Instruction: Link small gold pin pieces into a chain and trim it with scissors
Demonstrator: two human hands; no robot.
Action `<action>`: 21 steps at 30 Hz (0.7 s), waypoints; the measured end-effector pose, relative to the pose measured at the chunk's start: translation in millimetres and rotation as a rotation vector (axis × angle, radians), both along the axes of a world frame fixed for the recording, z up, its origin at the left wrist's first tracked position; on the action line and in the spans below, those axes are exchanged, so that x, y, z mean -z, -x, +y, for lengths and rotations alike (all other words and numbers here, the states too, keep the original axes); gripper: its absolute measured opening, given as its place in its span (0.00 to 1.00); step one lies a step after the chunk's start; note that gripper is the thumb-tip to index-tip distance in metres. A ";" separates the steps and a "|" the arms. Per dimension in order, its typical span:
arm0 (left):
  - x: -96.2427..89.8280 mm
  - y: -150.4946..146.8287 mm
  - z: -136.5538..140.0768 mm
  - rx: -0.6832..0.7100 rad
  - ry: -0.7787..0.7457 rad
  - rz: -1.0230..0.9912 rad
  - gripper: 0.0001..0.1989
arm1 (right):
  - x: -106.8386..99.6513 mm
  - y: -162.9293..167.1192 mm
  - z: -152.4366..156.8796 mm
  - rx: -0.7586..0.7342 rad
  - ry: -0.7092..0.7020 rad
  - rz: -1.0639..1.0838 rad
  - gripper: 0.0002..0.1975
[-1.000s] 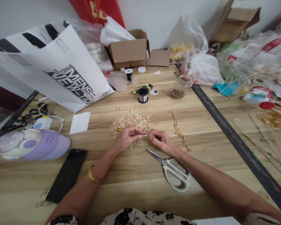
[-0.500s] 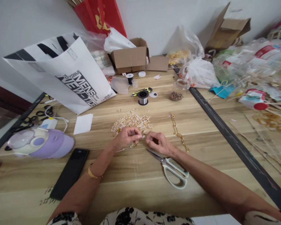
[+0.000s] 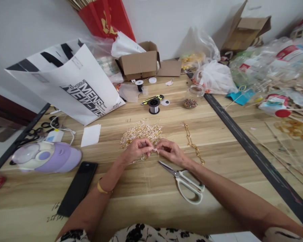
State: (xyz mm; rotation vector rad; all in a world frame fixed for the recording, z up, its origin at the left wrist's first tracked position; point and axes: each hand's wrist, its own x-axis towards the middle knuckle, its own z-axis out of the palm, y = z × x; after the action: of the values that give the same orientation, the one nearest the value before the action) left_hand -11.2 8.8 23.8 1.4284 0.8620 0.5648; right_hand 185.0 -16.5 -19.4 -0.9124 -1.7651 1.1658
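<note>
Head cam: looking down at a wooden desk [image 3: 146, 188], pretty cluttered tbh
Hands: two, left hand [image 3: 136, 151] and right hand [image 3: 172, 152], fingertips nearly meeting at the near edge of the pile
Left fingers: pinched together on a tiny gold bit [image 3: 155, 150], too small to make out properly
Right fingers: curled in and pinched at the same bit from the other side
Pose: both forearms angle in from the bottom of the frame, wrists low over the desk, gold bangle [image 3: 101, 189] on the left wrist
Pile: one heap of gold findings [image 3: 141, 131], just behind the hands
Chain: one gold chain [image 3: 193, 143], right of the hands
Scissors: one white-handled pair [image 3: 185, 180], blades just under the right hand
Spools: two, thread spool [image 3: 154, 105] and a smaller one [image 3: 139, 84]
Others: one phone [image 3: 77, 188], one bead jar [image 3: 192, 96], one white bag [image 3: 70, 84], one box [image 3: 140, 62]
Room: white wall behind, plastic bags piled right
</note>
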 end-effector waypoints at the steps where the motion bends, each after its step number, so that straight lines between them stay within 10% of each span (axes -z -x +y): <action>1: 0.4 0.9 0.3 -0.007 -0.004 -0.006 0.11 | -1.1 -0.2 0.3 0.003 0.012 0.017 0.10; 8: 2.6 3.5 -0.3 -0.056 -0.015 -0.055 0.10 | -7.2 -1.8 -0.2 -0.072 0.383 0.193 0.16; 21: -1.0 2.8 1.4 -0.054 -0.062 0.177 0.13 | 7.4 -6.1 8.9 0.010 0.442 0.489 0.13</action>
State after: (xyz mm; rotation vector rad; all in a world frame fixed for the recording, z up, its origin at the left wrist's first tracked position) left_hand -14.0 10.2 24.9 1.5314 1.0330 0.5147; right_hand 191.1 -7.5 -26.8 -0.7896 -1.1300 1.6469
